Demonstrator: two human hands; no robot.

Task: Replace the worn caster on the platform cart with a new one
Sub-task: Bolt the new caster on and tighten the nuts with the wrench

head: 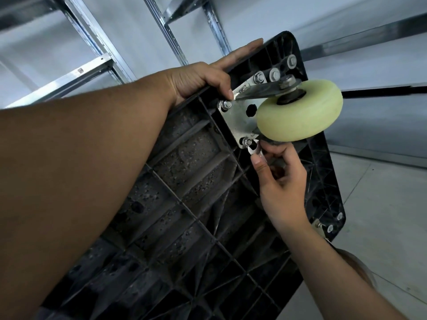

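The cart stands tipped on edge with its black ribbed underside facing me. The caster is mounted at the upper corner of that underside. Its pale yellow-green wheel stands out toward me, above the metal plate.

1. My left hand grips the upper edge of the cart.
   - The fingers wrap over the edge; one lies straight along it, and the others are hidden behind the deck.
   - The thumb bends down onto the underside, its tip touching the caster bracket just above the upper-left nut.

2. My right hand holds a small silver wrench below the wheel.
   - The thumb and curled fingers pinch the wrench; most of the handle is covered by the hand.
   - The wrench head sits just beside the lower nut of the plate. I cannot tell whether it is seated on that nut.

3. Two further nuts with washers show at the top of the plate, behind the wheel fork.

A metal rack stands behind the cart. A grey floor lies to the right.
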